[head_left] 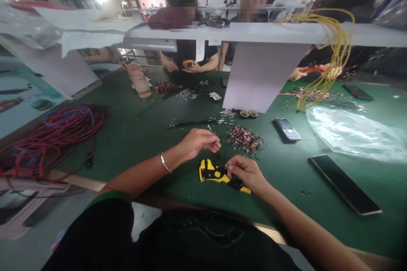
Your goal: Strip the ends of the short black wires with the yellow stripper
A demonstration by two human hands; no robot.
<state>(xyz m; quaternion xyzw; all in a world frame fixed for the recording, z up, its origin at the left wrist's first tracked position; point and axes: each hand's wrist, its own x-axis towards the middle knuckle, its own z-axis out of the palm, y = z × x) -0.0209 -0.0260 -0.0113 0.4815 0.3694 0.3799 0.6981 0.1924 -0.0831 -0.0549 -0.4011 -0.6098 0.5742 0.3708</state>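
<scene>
We observe the left hand (199, 142) holding a thin wire (211, 129), its fingers clamped on it, above the table (178, 156). The right hand (246, 172) is just beside the yellow-and-black wire stripper (211, 173), near its handle end; thumb and forefinger are together at the tips, and we cannot tell whether anything is gripped between them. The stripper lies flat on the table, below the left hand. Beyond the hands we note a pile of short copper-and-black pieces (244, 139), a row of dark wires (193, 123) and two small rolls (249, 114) beside the white shelf support (254, 76). Right side: a keypad phone (288, 129), a smartphone (345, 184) and a clear plastic bag (352, 133). Left side: a red and blue cable bundle (60, 135). Yellow cable loops (340, 46) hang over the raised shelf (260, 31). Across the table, one person (187, 55) holds a small yellow object (188, 63).
</scene>
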